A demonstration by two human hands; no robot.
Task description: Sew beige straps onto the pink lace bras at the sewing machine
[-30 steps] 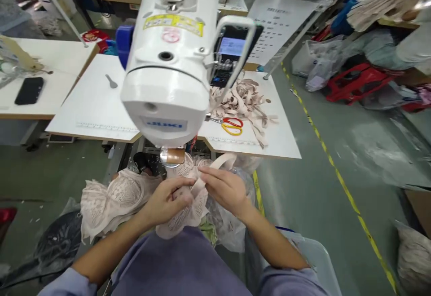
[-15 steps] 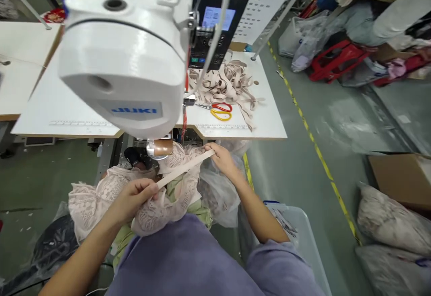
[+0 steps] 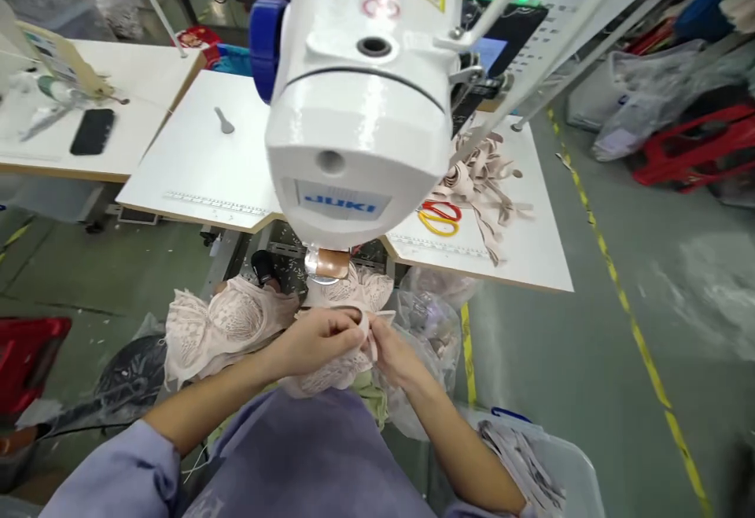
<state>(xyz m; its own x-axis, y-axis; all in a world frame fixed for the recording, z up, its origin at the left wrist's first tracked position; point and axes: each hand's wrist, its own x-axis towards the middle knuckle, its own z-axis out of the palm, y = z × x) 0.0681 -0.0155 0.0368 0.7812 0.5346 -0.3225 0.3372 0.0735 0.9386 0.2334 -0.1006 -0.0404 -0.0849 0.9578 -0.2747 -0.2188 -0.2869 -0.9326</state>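
Note:
Close together over my lap, my left hand [image 3: 327,337] and my right hand [image 3: 392,349] are both closed on a pale beige strap [image 3: 364,325], which curves in a loop between them. Beneath them hangs a pale pink lace bra [image 3: 327,376], partly hidden by my hands. Another lace bra [image 3: 233,317] lies to the left of my hands. Just beyond my hands is the white sewing machine [image 3: 354,133], its lower head above more lace cups [image 3: 348,290].
Red and yellow scissors [image 3: 440,219] and a heap of beige strips [image 3: 484,176] lie on the white table [image 3: 536,251] at right. A plastic bin [image 3: 575,463] with strips stands beside my right arm. Plastic bags [image 3: 430,321] hang under the table edge.
My hands have come together, and the strap that was stretched straight between them is now bent into a loop. The view has swung to the left.

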